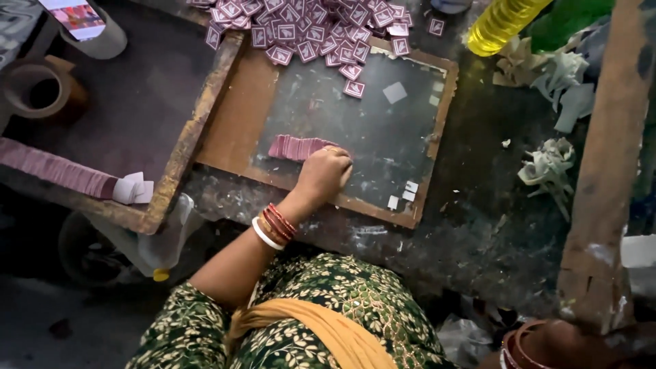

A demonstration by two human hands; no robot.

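My left hand (324, 174) reaches out over a dark glass plate (383, 130) set in a wooden frame (232, 116). Its fingers are curled down on the right end of a short fanned row of pink cards (295, 147) lying on the glass. Red and white bangles sit on that wrist. A heap of loose pink-and-white printed cards (307, 31) covers the far edge of the plate. My right hand (557, 342) shows only at the bottom right corner, wrist with bangles, partly behind a wooden post; what it holds is hidden.
A long row of pink cards (55, 169) lies on a wooden tray at the left, by a tape roll (41, 89). A yellow bottle (502, 24) and paper scraps (553, 167) lie at the right. A wooden post (608, 178) stands at the right.
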